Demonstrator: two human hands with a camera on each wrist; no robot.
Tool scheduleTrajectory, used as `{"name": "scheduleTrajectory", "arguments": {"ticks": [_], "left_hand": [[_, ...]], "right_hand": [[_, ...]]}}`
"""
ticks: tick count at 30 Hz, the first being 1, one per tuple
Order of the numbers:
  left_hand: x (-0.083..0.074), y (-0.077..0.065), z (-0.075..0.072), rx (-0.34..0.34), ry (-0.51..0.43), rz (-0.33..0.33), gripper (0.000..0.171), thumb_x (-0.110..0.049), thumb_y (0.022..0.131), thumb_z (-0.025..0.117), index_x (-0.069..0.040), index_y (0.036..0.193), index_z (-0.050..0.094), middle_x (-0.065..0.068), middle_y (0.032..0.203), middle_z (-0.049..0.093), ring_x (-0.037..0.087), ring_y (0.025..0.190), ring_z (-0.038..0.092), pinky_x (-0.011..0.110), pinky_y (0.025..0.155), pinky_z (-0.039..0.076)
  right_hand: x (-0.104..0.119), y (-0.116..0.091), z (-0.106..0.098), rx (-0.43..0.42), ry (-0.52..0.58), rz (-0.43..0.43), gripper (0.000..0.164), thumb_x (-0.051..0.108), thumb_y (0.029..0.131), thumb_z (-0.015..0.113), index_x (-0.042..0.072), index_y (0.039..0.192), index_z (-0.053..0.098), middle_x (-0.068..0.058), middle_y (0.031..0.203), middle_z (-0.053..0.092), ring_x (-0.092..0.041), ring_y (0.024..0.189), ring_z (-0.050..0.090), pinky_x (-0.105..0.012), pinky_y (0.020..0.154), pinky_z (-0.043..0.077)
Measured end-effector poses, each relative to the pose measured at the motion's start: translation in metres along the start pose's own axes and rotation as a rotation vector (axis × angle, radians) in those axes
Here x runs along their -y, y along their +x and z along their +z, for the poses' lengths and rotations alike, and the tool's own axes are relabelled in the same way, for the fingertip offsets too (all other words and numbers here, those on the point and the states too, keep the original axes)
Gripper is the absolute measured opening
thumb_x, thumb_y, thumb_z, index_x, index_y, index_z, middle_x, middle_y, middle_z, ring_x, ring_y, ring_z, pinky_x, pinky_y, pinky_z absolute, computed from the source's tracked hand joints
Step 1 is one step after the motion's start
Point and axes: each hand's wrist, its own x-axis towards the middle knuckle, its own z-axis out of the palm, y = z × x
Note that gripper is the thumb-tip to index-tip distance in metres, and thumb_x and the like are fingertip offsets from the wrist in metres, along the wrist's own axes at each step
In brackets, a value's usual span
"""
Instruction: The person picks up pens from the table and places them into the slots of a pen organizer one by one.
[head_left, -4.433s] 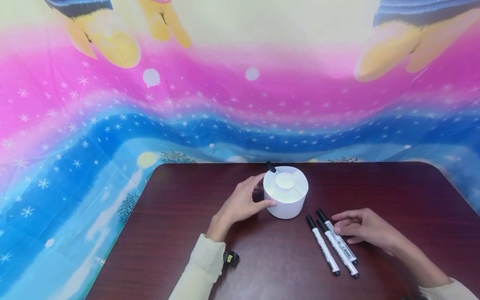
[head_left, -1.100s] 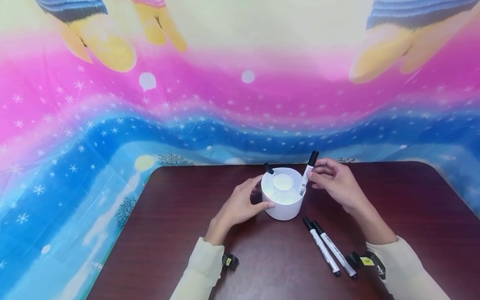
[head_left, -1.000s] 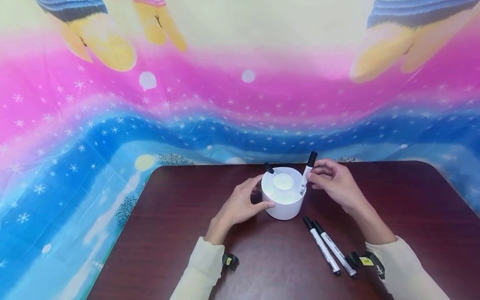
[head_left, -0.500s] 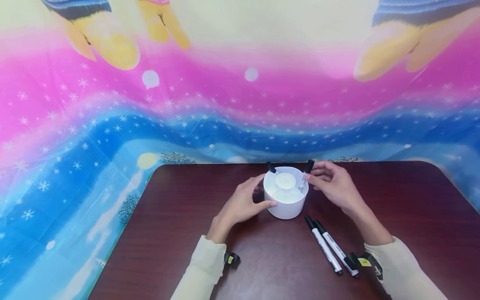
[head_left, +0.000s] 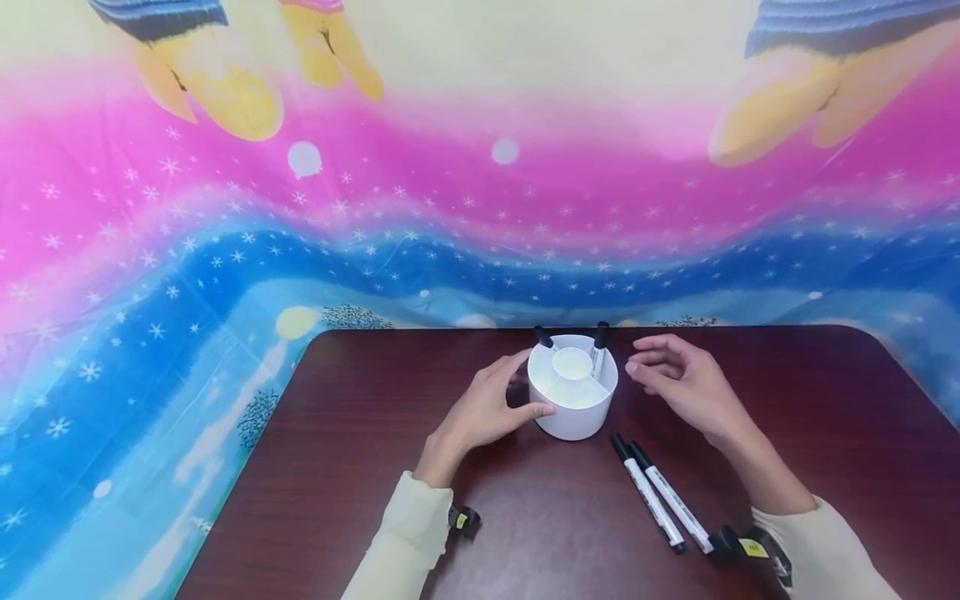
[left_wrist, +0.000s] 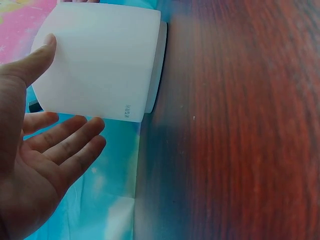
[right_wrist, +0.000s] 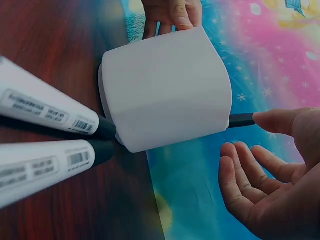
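Observation:
A white round pen holder (head_left: 573,417) with a central ring and divided compartments stands on the table. My left hand (head_left: 483,404) holds its left side, thumb on the front wall and fingers round toward the back. One black-capped marker (head_left: 543,337) leans in the back left compartment. A second marker (head_left: 600,346) stands in a right-hand compartment, its black cap above the rim. Just right of the holder, my right hand (head_left: 686,383) hovers with loosely bent fingers and nothing between them. Two white markers (right_wrist: 50,107) with black ends lie side by side on the table before it.
The dark red wood table (head_left: 360,417) has rounded back corners. Behind it hangs a colourful printed cloth (head_left: 450,200) with snowflakes. A small black wrist camera (head_left: 465,521) sits at the left sleeve, and another camera (head_left: 727,543) at the right one, close to the lying markers' ends.
My right hand took a marker from the table, lowered it into the holder's right side and let go, then drew back to the right. The left hand stays on the holder.

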Motion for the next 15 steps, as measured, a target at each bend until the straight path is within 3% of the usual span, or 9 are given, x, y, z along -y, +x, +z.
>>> {"name": "scheduleTrajectory", "arguments": {"ticks": [6, 10, 15], "left_hand": [[0.001, -0.002, -0.004, -0.007, 0.000, 0.002, 0.087, -0.055, 0.090, 0.084, -0.025, 0.162, 0.046, -0.001, 0.150, 0.062, 0.019, 0.127, 0.070, 0.038, 0.107, 0.060], [0.001, -0.003, -0.008, -0.034, -0.024, -0.014, 0.083, -0.050, 0.089, 0.087, -0.016, 0.156, 0.053, 0.003, 0.147, 0.065, 0.021, 0.127, 0.071, 0.039, 0.108, 0.060], [0.000, -0.003, -0.006, -0.022, 0.007, -0.019, 0.091, -0.051, 0.089, 0.086, -0.012, 0.162, 0.047, 0.008, 0.155, 0.059, 0.025, 0.136, 0.065, 0.046, 0.113, 0.056]], "right_hand": [[-0.007, -0.011, -0.008, 0.012, -0.019, -0.008, 0.047, 0.023, 0.106, 0.071, -0.001, 0.143, 0.059, -0.026, 0.127, 0.071, 0.001, 0.095, 0.073, -0.025, 0.079, 0.064], [-0.010, -0.017, -0.016, 0.009, -0.043, -0.001, 0.046, 0.023, 0.106, 0.071, -0.001, 0.143, 0.059, -0.025, 0.128, 0.070, 0.003, 0.096, 0.073, -0.023, 0.079, 0.063], [-0.014, -0.023, -0.023, 0.009, -0.069, 0.017, 0.046, 0.024, 0.106, 0.071, 0.000, 0.144, 0.059, -0.024, 0.128, 0.071, 0.006, 0.094, 0.071, -0.023, 0.079, 0.062]]}}
